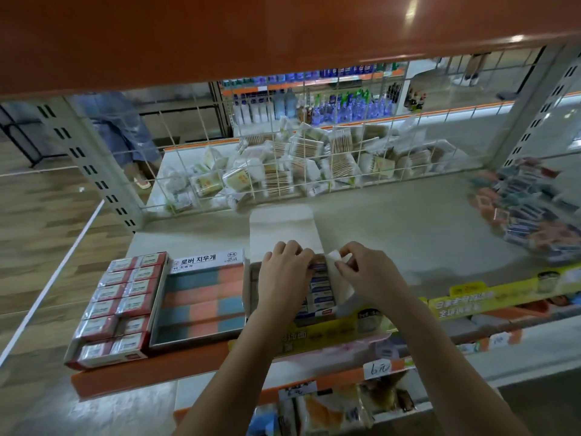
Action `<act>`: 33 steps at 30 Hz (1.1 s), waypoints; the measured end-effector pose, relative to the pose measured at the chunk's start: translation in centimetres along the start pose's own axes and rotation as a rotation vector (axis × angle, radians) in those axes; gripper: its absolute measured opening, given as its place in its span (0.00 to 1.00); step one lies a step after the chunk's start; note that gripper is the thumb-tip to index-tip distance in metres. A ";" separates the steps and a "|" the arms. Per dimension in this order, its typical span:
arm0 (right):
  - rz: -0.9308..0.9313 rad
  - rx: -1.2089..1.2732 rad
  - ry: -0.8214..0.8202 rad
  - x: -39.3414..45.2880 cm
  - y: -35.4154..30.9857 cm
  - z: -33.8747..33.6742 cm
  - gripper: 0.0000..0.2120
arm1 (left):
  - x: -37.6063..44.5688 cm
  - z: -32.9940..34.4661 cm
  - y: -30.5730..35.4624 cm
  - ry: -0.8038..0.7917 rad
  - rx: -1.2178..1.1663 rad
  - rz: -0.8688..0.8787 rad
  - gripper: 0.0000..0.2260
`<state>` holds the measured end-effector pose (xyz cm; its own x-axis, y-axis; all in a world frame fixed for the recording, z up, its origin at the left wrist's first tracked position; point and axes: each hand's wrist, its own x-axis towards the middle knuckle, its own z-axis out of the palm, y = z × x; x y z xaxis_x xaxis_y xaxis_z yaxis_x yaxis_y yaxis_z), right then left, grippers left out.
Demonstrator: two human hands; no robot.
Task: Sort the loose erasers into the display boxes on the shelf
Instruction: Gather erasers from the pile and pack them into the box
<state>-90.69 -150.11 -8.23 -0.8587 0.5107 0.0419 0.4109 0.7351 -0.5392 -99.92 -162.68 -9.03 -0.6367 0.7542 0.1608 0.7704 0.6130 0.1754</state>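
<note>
Three display boxes stand in a row at the shelf's front edge. The white box point(251, 287) with its lid flap point(283, 228) folded back holds rows of blue-and-white erasers point(320, 287). My left hand point(283, 272) lies over the left rows, fingers curled down onto the erasers. My right hand point(364, 272) pinches a white flap point(334, 259) at the box's right side. To the left sit a grey box of pink and blue erasers point(201, 300) and a red box of wrapped erasers point(119, 306). A heap of loose erasers point(528, 206) lies at the shelf's right.
A wire grid point(283, 158) backs the shelf, with bagged cotton swabs point(298, 165) piled behind it. An orange shelf point(220, 36) hangs low overhead. A yellow price strip point(490, 300) runs along the front edge. A person point(125, 133) stands beyond the left upright.
</note>
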 end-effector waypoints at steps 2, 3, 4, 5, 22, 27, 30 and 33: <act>-0.005 0.000 -0.002 -0.2 -0.2 -0.1 0.12 | 0.0 0.1 -0.1 -0.017 0.003 0.021 0.13; -0.005 0.010 -0.005 -0.3 -0.3 -0.2 0.12 | 0.0 0.1 -0.1 -0.022 0.004 0.031 0.13; -0.005 0.022 -0.009 -0.4 -0.4 -0.5 0.12 | 0.1 0.0 -0.1 -0.025 0.006 0.040 0.13; -0.005 0.032 -0.008 -0.4 -0.6 -0.8 0.12 | 0.2 -0.2 -0.2 -0.027 0.006 0.049 0.14; 0.285 -0.285 0.105 -4.9 8.3 -10.1 0.19 | 7.1 -2.5 12.6 -0.098 -0.040 0.555 0.18; 0.393 -0.300 0.126 -6.3 14.8 -13.2 0.19 | 9.1 -0.6 18.6 -0.180 0.009 0.607 0.19; 0.404 -0.320 0.114 -6.6 19.4 -15.2 0.20 | 10.3 1.2 22.5 -0.195 -0.004 0.587 0.19; 0.405 -0.327 0.125 -6.9 23.6 -17.6 0.20 | 11.5 3.1 27.3 -0.185 0.031 0.588 0.21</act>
<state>-69.65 -128.46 -6.40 -0.5764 0.8172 -0.0047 0.7933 0.5581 -0.2433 -86.10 -136.48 -5.39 -0.0912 0.9945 0.0508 0.9930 0.0869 0.0799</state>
